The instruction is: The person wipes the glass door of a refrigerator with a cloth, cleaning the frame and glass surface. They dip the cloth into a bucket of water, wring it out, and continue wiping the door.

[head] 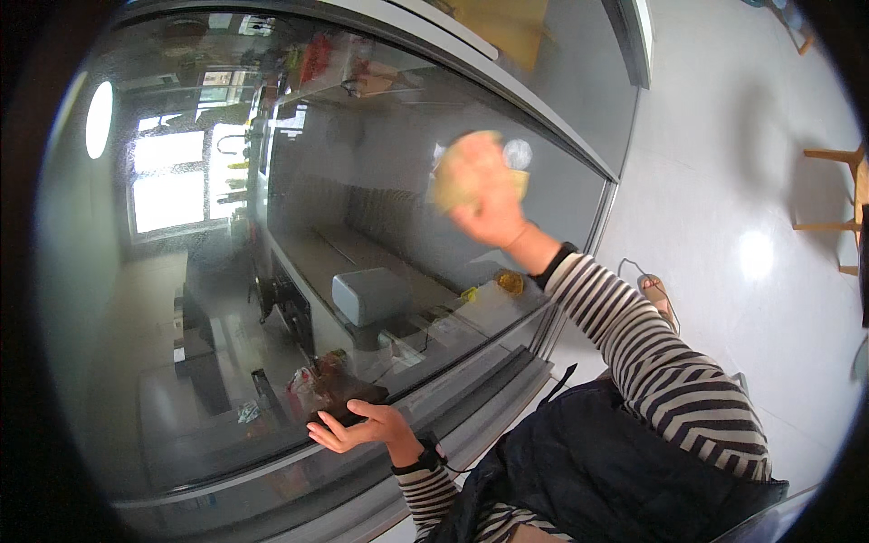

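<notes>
My right hand (492,197), blurred, holds a yellow cloth (453,175) against the upper part of a large framed glass panel (407,224). The cloth is bunched under and around its fingers. Near the dark lower frame of the same panel is my left hand (363,431), its fingers apart and the palm turned up, with nothing in it. Whether its fingertips touch the glass cannot be told. Through the glass show a counter, a pale box-shaped thing (370,296) and a yellow-brown round thing (509,282), mixed with reflections of windows.
The panel's metal frame and floor tracks (475,400) run below my hands. At the right, a wooden stool or chair (831,224) stands on the pale tiled floor (706,156). A foot in a sandal (657,298) shows beyond my right sleeve, with a thin dark cord by it.
</notes>
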{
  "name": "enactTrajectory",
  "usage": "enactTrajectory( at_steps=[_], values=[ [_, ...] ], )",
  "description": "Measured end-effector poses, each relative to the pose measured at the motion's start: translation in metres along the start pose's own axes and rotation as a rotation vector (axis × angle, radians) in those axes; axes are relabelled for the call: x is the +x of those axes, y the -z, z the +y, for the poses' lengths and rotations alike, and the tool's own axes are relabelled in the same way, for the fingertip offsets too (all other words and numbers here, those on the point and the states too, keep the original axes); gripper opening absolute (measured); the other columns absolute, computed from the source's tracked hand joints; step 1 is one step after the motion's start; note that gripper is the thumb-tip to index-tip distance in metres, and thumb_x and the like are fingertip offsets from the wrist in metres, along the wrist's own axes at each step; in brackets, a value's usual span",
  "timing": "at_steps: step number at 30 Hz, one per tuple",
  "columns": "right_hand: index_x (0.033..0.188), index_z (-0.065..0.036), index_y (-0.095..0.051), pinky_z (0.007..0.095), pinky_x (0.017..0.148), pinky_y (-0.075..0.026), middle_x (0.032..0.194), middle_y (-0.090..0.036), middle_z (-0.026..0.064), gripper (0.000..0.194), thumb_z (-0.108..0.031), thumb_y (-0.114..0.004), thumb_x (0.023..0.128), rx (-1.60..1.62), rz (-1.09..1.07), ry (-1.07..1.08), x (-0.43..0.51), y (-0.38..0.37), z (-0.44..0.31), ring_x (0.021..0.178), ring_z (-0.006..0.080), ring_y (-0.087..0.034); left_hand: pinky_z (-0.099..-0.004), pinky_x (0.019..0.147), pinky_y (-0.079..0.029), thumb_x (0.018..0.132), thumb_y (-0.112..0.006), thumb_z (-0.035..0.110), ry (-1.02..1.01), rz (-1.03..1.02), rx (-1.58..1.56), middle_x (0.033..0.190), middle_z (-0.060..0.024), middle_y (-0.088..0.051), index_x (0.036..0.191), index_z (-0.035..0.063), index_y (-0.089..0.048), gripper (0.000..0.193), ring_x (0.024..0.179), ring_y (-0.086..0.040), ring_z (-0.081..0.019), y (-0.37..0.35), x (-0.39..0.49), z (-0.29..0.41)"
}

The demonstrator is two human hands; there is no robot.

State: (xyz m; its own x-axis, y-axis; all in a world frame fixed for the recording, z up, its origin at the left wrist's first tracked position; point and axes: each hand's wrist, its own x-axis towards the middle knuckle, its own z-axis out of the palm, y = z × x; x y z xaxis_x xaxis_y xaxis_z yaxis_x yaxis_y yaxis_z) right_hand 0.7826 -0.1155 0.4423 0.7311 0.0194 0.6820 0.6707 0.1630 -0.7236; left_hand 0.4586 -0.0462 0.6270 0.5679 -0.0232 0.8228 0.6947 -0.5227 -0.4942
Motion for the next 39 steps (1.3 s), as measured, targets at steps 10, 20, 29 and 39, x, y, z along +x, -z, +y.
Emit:
enactTrajectory(
  at_steps=[10, 20, 29, 39],
  values=[
    [0.149, -0.002, -0.025, 0.0378, 0.114, -0.027, 0.148, -0.035, 0.0152, 0.061, -0.04, -0.04, 0.103, 0.463, 0.274, -0.975, -0.052, 0.033, 0.07, 0.137, 0.0285, -0.035, -0.0529, 0.11, -0.025, 0.1, -0.05, 0.03, -0.025, 0.038, 0.025, 0.145, -0.0234, -0.035, 0.136, -0.005, -0.045, 0.05, 0.137, -0.031, -0.0387, -0.001, 0.003, 0.0],
    [0.131, -0.018, -0.058, 0.0625, 0.11, -0.025, 0.149, -0.04, 0.0127, 0.057, -0.028, -0.069, 0.076, 0.083, -0.153, 0.104, -0.053, -0.015, -0.019, 0.139, 0.0411, -0.032, -0.0515, 0.112, -0.023, 0.1, -0.049, 0.028, -0.005, -0.018, 0.004, 0.148, -0.0229, -0.029, 0.138, -0.004, -0.041, 0.05, 0.139, -0.026, -0.0372, -0.002, 0.0, 0.001],
    [0.147, 0.003, -0.025, 0.0368, 0.115, -0.026, 0.15, -0.033, 0.0177, 0.054, -0.027, -0.037, 0.105, 0.145, 0.461, -1.029, -0.159, -0.013, 0.087, 0.139, 0.0263, -0.032, -0.0508, 0.113, -0.022, 0.099, -0.052, 0.023, 0.006, 0.002, -0.002, 0.148, -0.0224, -0.029, 0.137, -0.0038, -0.042, 0.048, 0.138, -0.027, -0.0365, -0.001, 0.004, 0.014],
    [0.136, -0.024, -0.049, 0.0586, 0.112, -0.02, 0.151, -0.034, 0.0123, 0.053, -0.031, -0.064, 0.086, 0.123, -0.348, 0.068, -0.097, -0.03, -0.129, 0.14, 0.0362, -0.029, -0.0523, 0.111, -0.023, 0.099, -0.052, 0.031, 0.005, 0.014, -0.053, 0.147, -0.0234, -0.032, 0.134, -0.0039, -0.047, 0.05, 0.137, -0.029, -0.0367, -0.002, 0.001, 0.01]
  ],
)
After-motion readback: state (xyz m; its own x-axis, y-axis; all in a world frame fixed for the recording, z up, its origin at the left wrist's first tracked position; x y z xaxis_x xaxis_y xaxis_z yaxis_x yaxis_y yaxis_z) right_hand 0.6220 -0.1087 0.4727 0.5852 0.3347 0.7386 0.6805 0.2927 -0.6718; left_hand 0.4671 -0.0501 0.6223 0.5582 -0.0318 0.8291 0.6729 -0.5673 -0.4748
